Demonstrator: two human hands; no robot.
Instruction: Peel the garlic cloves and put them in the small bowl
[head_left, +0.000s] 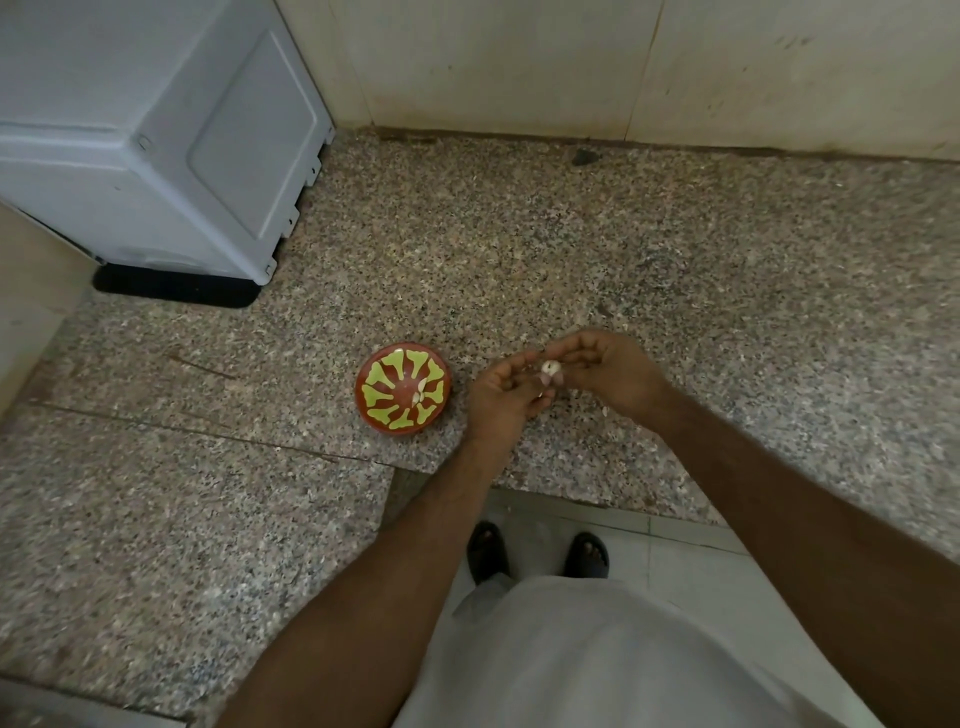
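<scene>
Head view: both hands meet above the speckled stone counter (675, 270), left hand (506, 397) and right hand (608, 371) each pinching one pale garlic clove (549, 368) between curled fingertips. Small red-and-yellow bowl (387, 364) just left of the hands, a few peeled cloves (421, 393) inside.

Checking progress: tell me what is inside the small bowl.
A few pale peeled cloves lie in the small bowl, right of its centre. Nothing covers the inside; the exact count is unclear.
</scene>
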